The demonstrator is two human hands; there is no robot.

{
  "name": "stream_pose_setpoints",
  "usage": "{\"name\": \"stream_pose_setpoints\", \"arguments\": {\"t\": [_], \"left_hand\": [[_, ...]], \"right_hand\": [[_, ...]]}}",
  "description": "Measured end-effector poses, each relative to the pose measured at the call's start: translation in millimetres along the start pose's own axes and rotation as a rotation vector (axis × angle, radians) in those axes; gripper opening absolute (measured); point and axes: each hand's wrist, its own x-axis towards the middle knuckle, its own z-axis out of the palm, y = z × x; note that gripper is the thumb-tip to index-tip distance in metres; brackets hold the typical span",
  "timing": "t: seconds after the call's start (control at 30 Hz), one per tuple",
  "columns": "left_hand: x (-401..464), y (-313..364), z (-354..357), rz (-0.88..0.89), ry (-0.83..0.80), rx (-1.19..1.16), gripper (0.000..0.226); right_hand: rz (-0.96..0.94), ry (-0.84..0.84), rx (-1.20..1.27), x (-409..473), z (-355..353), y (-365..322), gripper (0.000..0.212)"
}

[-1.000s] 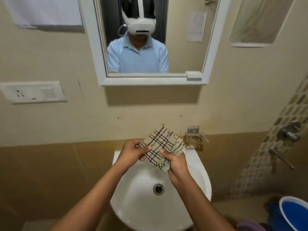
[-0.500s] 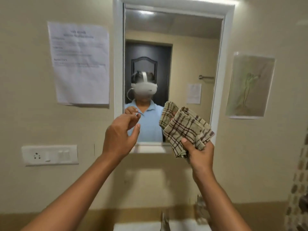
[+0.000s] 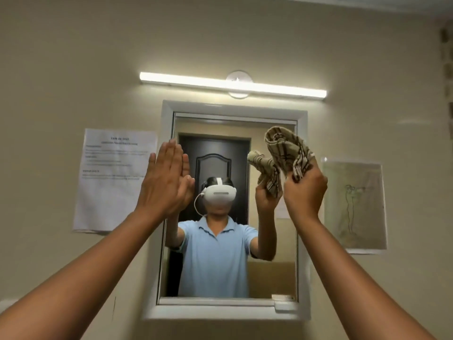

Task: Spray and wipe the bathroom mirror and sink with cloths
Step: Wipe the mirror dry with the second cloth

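A white-framed mirror (image 3: pixel 220 278) hangs on the beige wall straight ahead and reflects a person in a light blue shirt with a white headset. My right hand (image 3: pixel 305 192) is raised at the mirror's upper right and grips a bunched beige cloth with dark checks (image 3: pixel 286 150). The cloth's top reaches the glass near the frame's upper right corner. My left hand (image 3: pixel 165 182) is lifted flat, fingers straight and together, at the mirror's left edge; its reflection meets it there. The sink is out of view below.
A lit tube lamp (image 3: pixel 232 84) is fixed above the mirror. A printed paper sheet (image 3: pixel 112 180) is taped to the wall on the left, a faded drawing (image 3: pixel 354 204) on the right. A small white ledge piece (image 3: pixel 284 305) sits on the frame's lower right.
The view has swung up from the sink to the mirror. Both hands rose; the left let go of the cloth and opened flat at the glass, the right carried the cloth up.
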Motion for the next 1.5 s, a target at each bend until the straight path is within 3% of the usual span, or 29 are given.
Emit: {"name": "stream_pose_setpoints", "arguments": {"t": [0.17, 0.3, 0.43, 0.57, 0.73, 1.03, 1.17, 1.23, 1.3, 1.5], "left_hand": [[27, -17, 9, -0.034, 0.014, 0.088, 0.07], [27, -26, 14, -0.047, 0.014, 0.088, 0.069], [24, -35, 16, -0.003, 0.019, 0.085, 0.066], [25, -40, 18, 0.022, 0.025, 0.086, 0.072], [25, -44, 26, 0.037, 0.049, 0.066, 0.072], [24, -47, 27, 0.079, 0.057, 0.033, 0.071], [24, -52, 25, 0.1, 0.043, 0.04, 0.072], [25, -54, 25, 0.109, 0.036, 0.048, 0.073], [25, -57, 26, 0.115, 0.03, 0.056, 0.076], [23, -57, 29, 0.117, 0.04, 0.047, 0.076]], "right_hand": [[-0.282, 0.032, -0.16, 44, 21, -5, 0.062], [-0.43, -0.147, -0.36, 27, 48, 13, 0.065], [-0.52, -0.3, -0.554, 1, 70, 37, 0.084], [-0.575, -0.396, -0.556, 5, 87, 36, 0.077], [-0.646, -0.396, -0.616, 26, 100, 34, 0.077], [-0.422, -0.203, -0.609, 62, 75, 54, 0.07], [-0.283, -0.137, -0.581, 49, 85, 42, 0.092], [-0.224, -0.096, -0.544, 45, 97, 32, 0.082], [-0.226, -0.092, -0.522, 40, 109, 21, 0.071], [-0.384, -0.216, -0.489, 11, 152, -28, 0.077]]}}
